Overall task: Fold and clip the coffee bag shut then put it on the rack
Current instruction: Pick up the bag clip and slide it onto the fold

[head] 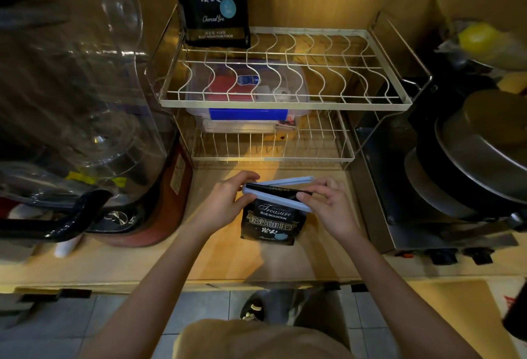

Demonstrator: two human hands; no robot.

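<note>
Both hands, L (228,204) & R (328,207), grip clip (278,197) ends astride coffee bag (271,223) top.

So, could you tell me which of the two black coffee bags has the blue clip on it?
The small coffee bag held in both hands over the counter; the blue clip straddles its folded top. The large coffee bag standing on the rack has none.

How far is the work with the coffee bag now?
Done: the coffee bag top looks folded over. In hand: left hand and right hand fit the open blue clip over the fold. Left: snapping it shut, then moving the bag to the rack.
</note>
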